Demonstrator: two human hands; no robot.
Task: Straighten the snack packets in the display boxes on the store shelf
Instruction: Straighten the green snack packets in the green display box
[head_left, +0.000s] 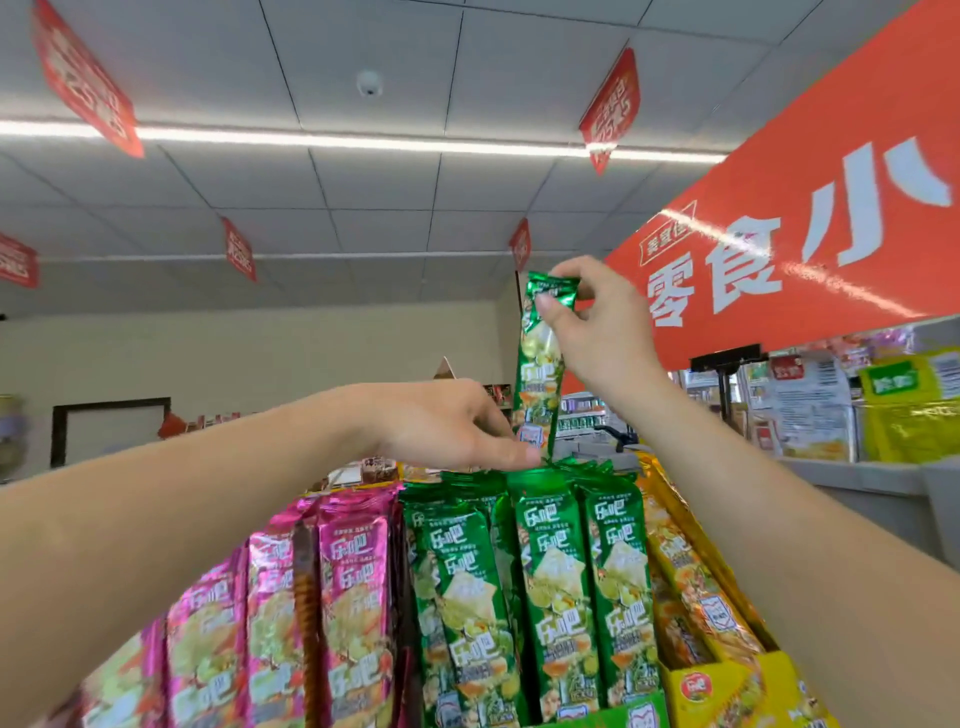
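Closest to me: pink packets (291, 597) bottom left, standing upright. Next right, green packets (550, 582) upright in the green display box (623, 714), then yellow packets (691, 587) in the yellow box (711, 680). Left hand (447, 426) reaches over the green row's tops, fingertips at the lower end of the lifted green packet (540, 374); I can't tell if it grips or only touches. Right hand (597, 322) pinches that packet's top seal. Packet hangs upright below the pinch, bottom edge at the row's tops. Orange banner (779, 234) behind, upper right.
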